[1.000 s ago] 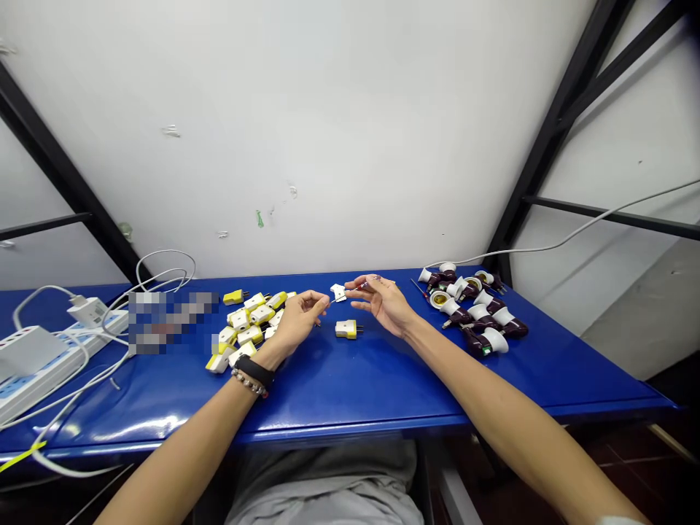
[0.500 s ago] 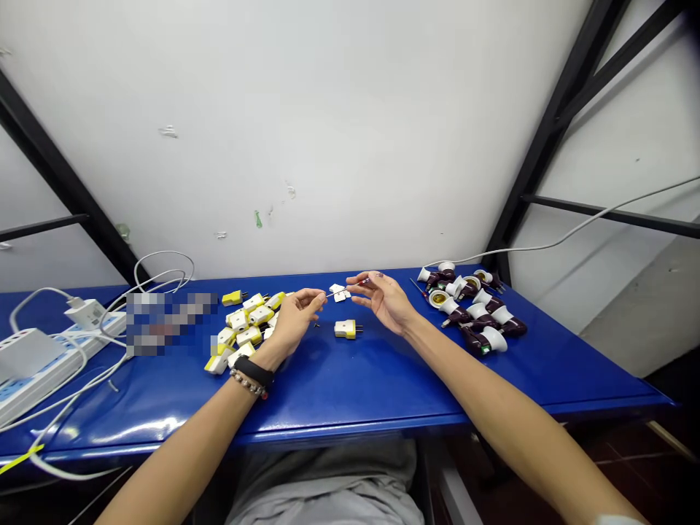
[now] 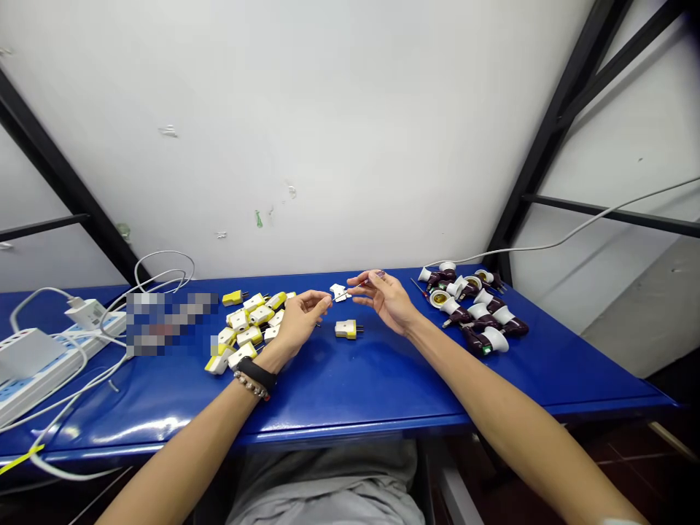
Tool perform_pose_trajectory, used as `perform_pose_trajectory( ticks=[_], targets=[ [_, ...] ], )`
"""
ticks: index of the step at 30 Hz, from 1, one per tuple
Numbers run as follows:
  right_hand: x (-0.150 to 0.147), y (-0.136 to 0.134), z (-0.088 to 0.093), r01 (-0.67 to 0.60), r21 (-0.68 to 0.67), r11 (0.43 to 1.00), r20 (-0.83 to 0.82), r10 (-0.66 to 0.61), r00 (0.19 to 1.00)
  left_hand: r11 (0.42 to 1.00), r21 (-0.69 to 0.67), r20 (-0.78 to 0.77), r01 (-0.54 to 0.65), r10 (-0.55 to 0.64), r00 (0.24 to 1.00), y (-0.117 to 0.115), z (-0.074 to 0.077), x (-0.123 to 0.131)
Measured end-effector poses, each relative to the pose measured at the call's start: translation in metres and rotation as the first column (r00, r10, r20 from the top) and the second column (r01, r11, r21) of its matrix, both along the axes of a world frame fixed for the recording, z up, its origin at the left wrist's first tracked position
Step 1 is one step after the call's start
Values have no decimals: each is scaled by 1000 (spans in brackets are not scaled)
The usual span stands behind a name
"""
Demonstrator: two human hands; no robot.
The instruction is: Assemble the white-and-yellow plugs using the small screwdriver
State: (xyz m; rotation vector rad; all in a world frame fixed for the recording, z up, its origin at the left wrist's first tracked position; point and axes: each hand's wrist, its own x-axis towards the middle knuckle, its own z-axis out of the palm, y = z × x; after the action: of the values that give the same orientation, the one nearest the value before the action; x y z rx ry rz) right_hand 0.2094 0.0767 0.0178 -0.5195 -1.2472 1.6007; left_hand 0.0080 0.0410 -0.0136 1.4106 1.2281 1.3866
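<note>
Left hand [image 3: 298, 323]: half curled, thumb and forefinger brought together near the tip of a small screwdriver [image 3: 361, 284]; whether they grip it cannot be told at this resolution. Right hand [image 3: 386, 300]: fingers curled, pinching the dark red handle end, shaft running left across the gap between the hands. White plug half [image 3: 340, 293] sits at the shaft, just beyond the left fingertips; held or resting on the table, cannot tell. Assembled yellow-and-white plug [image 3: 345, 329] lies on the blue table [image 3: 350, 386], below and between the hands, touching neither. Heap of similar plugs [image 3: 249, 335] just left of left hand; white and maroon lamp holders [image 3: 478, 312] well right of right hand.
</note>
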Motion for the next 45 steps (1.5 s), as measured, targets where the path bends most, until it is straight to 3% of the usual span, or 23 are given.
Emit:
perform_pose_trajectory(
  ticks=[4,8,10,23,29,34,40,45],
  targets=[
    [-2,0,-2,81,100,992,81,-89,993,997,49,-146,54,-46,988,-1,0,2],
    [-7,0,-9,258,340,904,192,-336,922,986,152,-295,73,-25,955,-2,-1,2],
    [-9,-1,-12,270,397,877,207,-372,905,984,153,-361,87,-27,932,-3,-3,2],
    [-12,-2,-23,183,485,855,286,-353,891,976,119,-484,182,-103,869,-8,-4,7],
    [-14,-5,-23,121,505,855,344,-328,880,964,178,-550,198,-70,832,-8,-9,9],
    [-17,-5,-24,115,485,867,343,-310,887,956,229,-598,186,-13,801,-3,-13,14],
    [-18,-10,-16,94,401,911,297,-227,928,952,182,-613,245,-85,785,-3,-12,14],
    [-19,-12,-12,142,414,899,282,-276,919,944,228,-639,238,-40,768,-8,-12,15]
  ],
)
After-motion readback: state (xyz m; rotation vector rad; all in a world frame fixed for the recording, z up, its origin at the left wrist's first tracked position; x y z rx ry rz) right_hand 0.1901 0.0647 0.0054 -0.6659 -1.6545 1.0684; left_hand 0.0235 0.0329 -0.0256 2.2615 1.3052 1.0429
